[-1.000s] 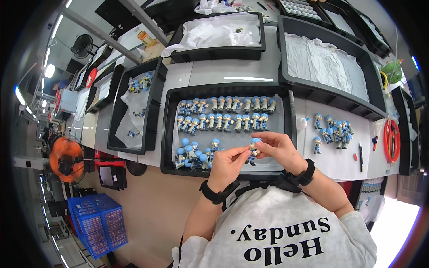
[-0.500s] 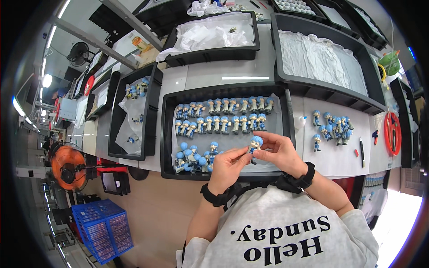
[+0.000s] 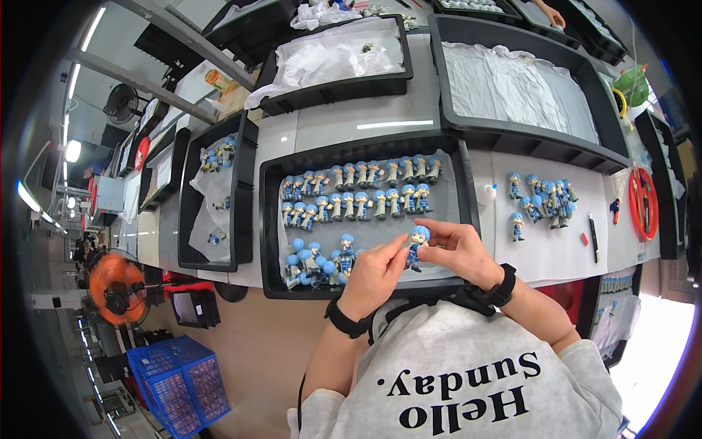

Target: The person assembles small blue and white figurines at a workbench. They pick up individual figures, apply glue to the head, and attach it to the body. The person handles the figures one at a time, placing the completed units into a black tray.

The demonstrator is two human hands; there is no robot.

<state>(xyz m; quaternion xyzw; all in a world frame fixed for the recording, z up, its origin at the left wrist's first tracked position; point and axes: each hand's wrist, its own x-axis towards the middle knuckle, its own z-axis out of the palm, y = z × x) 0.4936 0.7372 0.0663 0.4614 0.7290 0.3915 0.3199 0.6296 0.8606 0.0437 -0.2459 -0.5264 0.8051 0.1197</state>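
Above the near edge of a black tray [image 3: 270, 219] I hold a small blue-haired figurine [image 3: 418, 241] upright in both hands. My left hand [image 3: 376, 274] pinches it from the left between thumb and fingers. From the right, my right hand [image 3: 462, 252] grips it, its thumb against the figure's side and its fingers behind. Inside the tray, similar figurines [image 3: 358, 206] stand in two rows on a white sheet. Nearer the left hand, several more lie in a loose pile [image 3: 314, 263].
On the white surface to the right are more figurines [image 3: 552, 199], a black pen [image 3: 593, 238] and a red ring-shaped holder [image 3: 643, 205]. Lined black trays [image 3: 537, 140] stand beyond and at left. At the far right top, another person's hand [image 3: 553, 14] reaches over a tray.
The figurine stays between both hands, with more of its body showing now. The camera view has shifted slightly. Another person's hand has appeared at the top right.
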